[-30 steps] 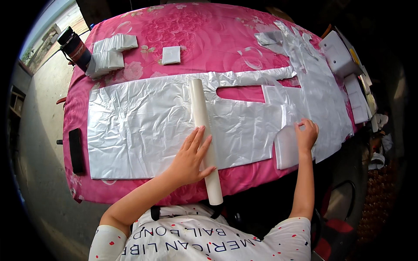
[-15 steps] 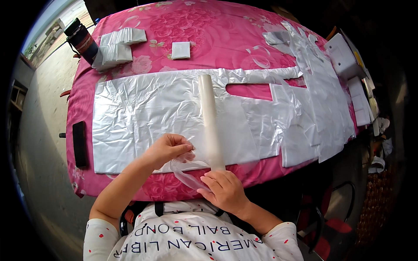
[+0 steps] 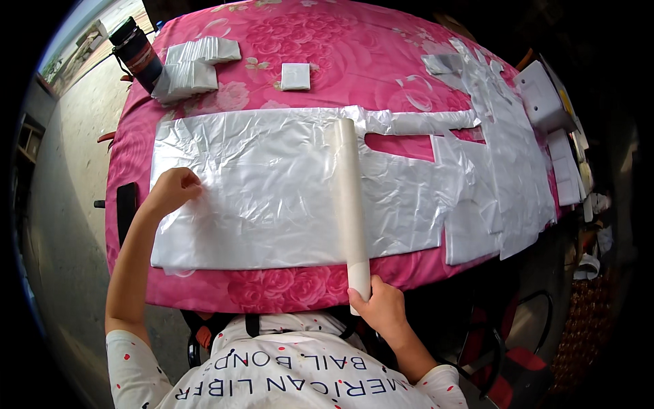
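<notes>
Right hand (image 3: 383,308) grips the roll's (image 3: 351,204) near end; left hand (image 3: 172,192), fingers curled, seemingly pinches the bag's (image 3: 272,191) left edge. 1 bag lies flat, rolling not yet begun.

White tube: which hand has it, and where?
The right hand grips the white tube at its near end; the left hand presses the plastic sheet.

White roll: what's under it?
The white roll lies across a silvery plastic sheet spread on the pink floral tablecloth. Its near end overhangs the table edge, held by the right hand. The cloth directly beneath the sheet is covered.
</notes>
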Available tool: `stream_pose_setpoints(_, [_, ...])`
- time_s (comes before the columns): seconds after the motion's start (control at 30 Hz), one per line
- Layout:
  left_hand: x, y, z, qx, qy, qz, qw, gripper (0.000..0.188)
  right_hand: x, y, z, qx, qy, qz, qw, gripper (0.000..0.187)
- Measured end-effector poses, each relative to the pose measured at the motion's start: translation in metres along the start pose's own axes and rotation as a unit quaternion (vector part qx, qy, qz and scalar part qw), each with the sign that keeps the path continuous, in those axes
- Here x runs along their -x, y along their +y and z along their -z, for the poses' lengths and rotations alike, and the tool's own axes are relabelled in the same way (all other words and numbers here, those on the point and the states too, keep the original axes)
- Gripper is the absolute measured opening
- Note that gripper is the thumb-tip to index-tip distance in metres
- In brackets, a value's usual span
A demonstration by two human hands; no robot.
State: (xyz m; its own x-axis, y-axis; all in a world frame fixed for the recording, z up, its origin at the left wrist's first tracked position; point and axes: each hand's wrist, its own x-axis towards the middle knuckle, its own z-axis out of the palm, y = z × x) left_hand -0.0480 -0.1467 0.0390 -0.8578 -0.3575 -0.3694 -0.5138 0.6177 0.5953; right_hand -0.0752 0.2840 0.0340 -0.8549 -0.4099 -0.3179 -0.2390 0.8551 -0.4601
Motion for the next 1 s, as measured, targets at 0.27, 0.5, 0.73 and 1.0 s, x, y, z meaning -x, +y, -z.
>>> stream_pose_setpoints(0.27, [0.021,0.139,-0.130,0.009,0.143,-0.355,0.924,0.043,-0.001,0.009,0.004,-0.034,-0.010,0.006,0.999,0.040])
stream_pose_setpoints(0.5, [0.010,0.150,-0.212,-0.087,0.140,-0.348,0.923,0.055,-0.011,0.017,0.019,-0.009,-0.094,0.011,0.996,0.050])
stream_pose_setpoints(0.73, [0.010,0.153,-0.213,-0.181,0.146,-0.348,0.908,0.057,-0.125,-0.006,0.056,-0.167,-0.044,0.089,0.981,0.050])
stream_pose_setpoints(1.0, [0.009,0.153,-0.214,-0.193,0.135,-0.343,0.909,0.058,-0.260,-0.020,0.027,-0.755,-0.046,0.036,0.654,0.034])
